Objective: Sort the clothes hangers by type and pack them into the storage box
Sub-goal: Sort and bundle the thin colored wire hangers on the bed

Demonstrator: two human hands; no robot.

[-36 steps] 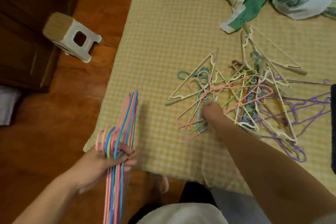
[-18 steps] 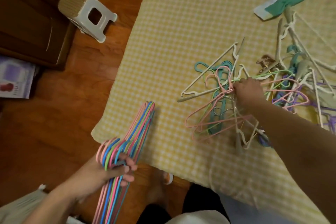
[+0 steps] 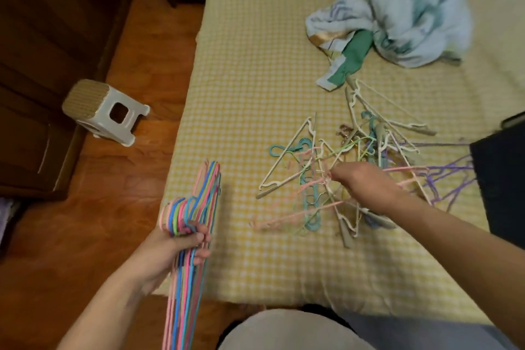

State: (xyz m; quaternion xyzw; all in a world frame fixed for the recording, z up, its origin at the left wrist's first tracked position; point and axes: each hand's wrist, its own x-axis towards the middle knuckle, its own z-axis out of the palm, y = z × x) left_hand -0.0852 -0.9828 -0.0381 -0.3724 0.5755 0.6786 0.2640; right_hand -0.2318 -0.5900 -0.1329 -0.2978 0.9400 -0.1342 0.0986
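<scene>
Her right hand [image 3: 356,180] pinches a pink hanger [image 3: 301,212] inside the tangled pile [image 3: 369,162]; hooks may snag, dragging neighbours. Left hand [image 3: 170,247] grips the sorted bundle [image 3: 196,207] beside it.

The left hand [image 3: 170,247] grips a stacked bundle of coloured hangers [image 3: 196,207] at the near left bed edge. The right hand [image 3: 358,182] pinches a pink hanger [image 3: 298,214] in the tangled pile [image 3: 369,156] to the right.

The left hand [image 3: 173,247] was low at the left, forearm angled up, fingers curled tight. The right hand [image 3: 358,182] reached forward on an outstretched arm, its fingers pinched together.
</scene>
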